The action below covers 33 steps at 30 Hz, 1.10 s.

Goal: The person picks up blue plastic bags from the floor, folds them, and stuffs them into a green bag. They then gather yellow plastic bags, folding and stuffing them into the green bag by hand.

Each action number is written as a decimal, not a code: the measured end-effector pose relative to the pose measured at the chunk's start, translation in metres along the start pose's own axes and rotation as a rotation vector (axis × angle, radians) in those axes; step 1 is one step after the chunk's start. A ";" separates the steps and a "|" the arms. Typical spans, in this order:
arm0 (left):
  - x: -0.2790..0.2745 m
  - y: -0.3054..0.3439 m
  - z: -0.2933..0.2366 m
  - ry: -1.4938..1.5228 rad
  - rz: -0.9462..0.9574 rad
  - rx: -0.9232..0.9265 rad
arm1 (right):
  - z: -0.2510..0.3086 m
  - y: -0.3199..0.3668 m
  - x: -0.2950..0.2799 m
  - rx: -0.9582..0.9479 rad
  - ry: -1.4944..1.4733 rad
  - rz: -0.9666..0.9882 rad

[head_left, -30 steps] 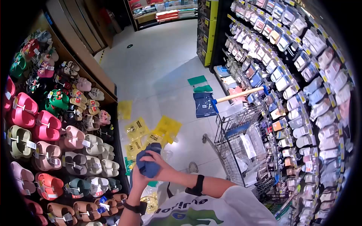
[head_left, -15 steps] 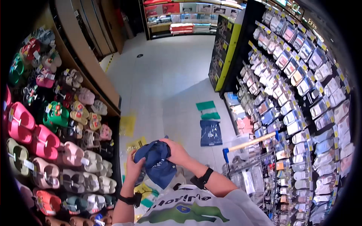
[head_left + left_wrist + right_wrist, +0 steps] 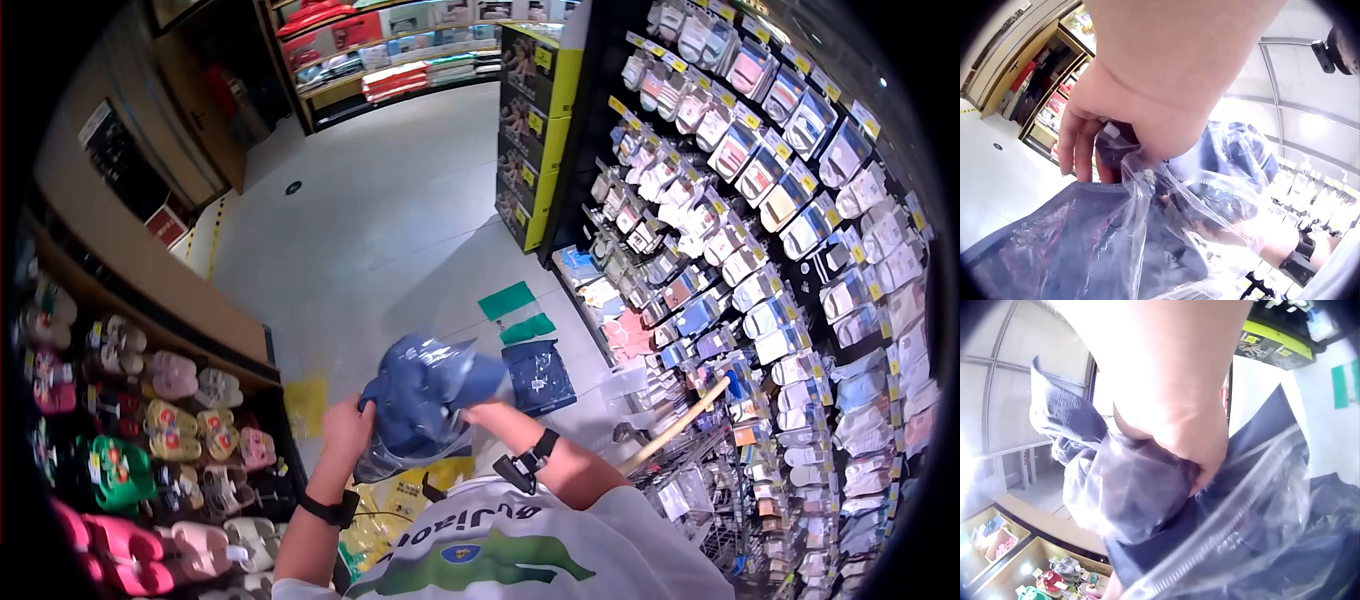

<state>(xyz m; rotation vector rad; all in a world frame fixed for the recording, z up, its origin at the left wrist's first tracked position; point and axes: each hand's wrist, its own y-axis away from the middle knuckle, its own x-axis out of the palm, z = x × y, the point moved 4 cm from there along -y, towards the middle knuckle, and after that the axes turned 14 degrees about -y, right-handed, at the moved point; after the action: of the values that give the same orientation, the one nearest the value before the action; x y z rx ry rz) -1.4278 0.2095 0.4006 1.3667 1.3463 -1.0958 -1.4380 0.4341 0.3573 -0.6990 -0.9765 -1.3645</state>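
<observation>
Both hands are on a bundle of dark blue cloth (image 3: 480, 374) and a clear, shiny plastic zip bag (image 3: 385, 462) with a dark blue back. My left hand (image 3: 345, 432) grips the bag's edge with curled fingers. In the left wrist view, the bag (image 3: 1085, 250) hangs below that hand, its clear film bunched by the fingers. My right hand (image 3: 490, 414) holds the cloth from the right side. A ribbed part of the cloth (image 3: 1072, 411) sticks out past the plastic in the right wrist view. The right fingertips are partly hidden by plastic and cloth.
On the floor ahead lie a flat dark blue packet (image 3: 540, 378) and a green packet (image 3: 515, 312). Yellow packets (image 3: 305, 405) lie left and below the hands. A wire cart (image 3: 700, 495) stands right, slippers (image 3: 175, 430) line the left shelf, and packaged socks (image 3: 770, 290) hang right.
The blue cloth went from a compact bundle to hanging loosely between both hands, showing white lettering. Now it is bunched together with the clear plastic bag. The head view has tilted.
</observation>
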 end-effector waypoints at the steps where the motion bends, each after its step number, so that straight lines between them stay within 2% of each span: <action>1: 0.007 -0.024 -0.006 0.043 0.012 0.019 | 0.004 -0.022 0.000 -0.070 0.089 0.009; 2: 0.020 -0.052 -0.006 0.038 0.021 0.053 | 0.005 -0.045 -0.003 -0.113 0.271 0.020; 4: 0.053 -0.114 0.002 0.233 0.051 0.039 | 0.008 -0.087 -0.008 -0.170 0.610 0.070; 5: 0.055 -0.144 -0.012 0.217 0.072 0.080 | 0.012 -0.104 -0.008 -0.178 0.767 0.111; 7: 0.052 -0.200 -0.039 0.362 0.233 0.004 | 0.021 -0.147 -0.013 -0.117 0.943 0.224; 8: 0.055 -0.227 -0.053 0.319 0.254 0.027 | 0.022 -0.174 -0.023 -0.092 0.973 0.254; 9: 0.052 -0.256 -0.075 0.288 0.292 0.060 | 0.018 -0.198 -0.039 -0.417 1.056 0.271; 11: 0.041 -0.299 -0.113 0.142 0.286 0.168 | 0.035 -0.243 -0.053 -0.300 1.122 0.168; 13: 0.046 -0.343 -0.144 0.112 0.366 0.224 | 0.065 -0.293 -0.063 -0.010 1.302 0.173; 15: 0.028 -0.377 -0.189 0.173 0.302 0.377 | 0.087 -0.329 -0.083 0.151 1.286 0.184; 16: 0.019 -0.385 -0.216 0.163 0.311 0.507 | 0.094 -0.341 -0.101 0.370 1.298 0.113; 17: 0.019 -0.395 -0.233 0.152 0.335 0.549 | 0.103 -0.349 -0.117 0.412 1.325 0.078; 19: 0.016 -0.408 -0.275 0.147 0.315 0.828 | 0.123 -0.354 -0.143 0.364 1.391 -0.007; 24: 0.039 -0.444 -0.353 0.112 0.466 1.119 | 0.177 -0.358 -0.194 0.222 1.468 -0.311; 27: 0.060 -0.456 -0.389 0.017 0.621 1.325 | 0.194 -0.359 -0.215 0.126 1.474 -0.539; 30: 0.084 -0.463 -0.417 -0.011 0.782 1.340 | 0.195 -0.345 -0.242 0.041 1.422 -0.843; 31: 0.104 -0.469 -0.419 0.033 0.696 1.484 | 0.188 -0.344 -0.255 0.173 1.312 -0.927; 33: 0.119 -0.465 -0.429 -0.065 0.760 1.645 | 0.165 -0.349 -0.264 0.430 1.077 -0.997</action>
<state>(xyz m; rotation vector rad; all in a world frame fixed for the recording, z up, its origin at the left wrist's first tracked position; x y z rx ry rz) -1.8908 0.6554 0.3647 2.5339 -0.5380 -1.6184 -1.7928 0.6627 0.1555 0.9446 -0.6409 -1.9107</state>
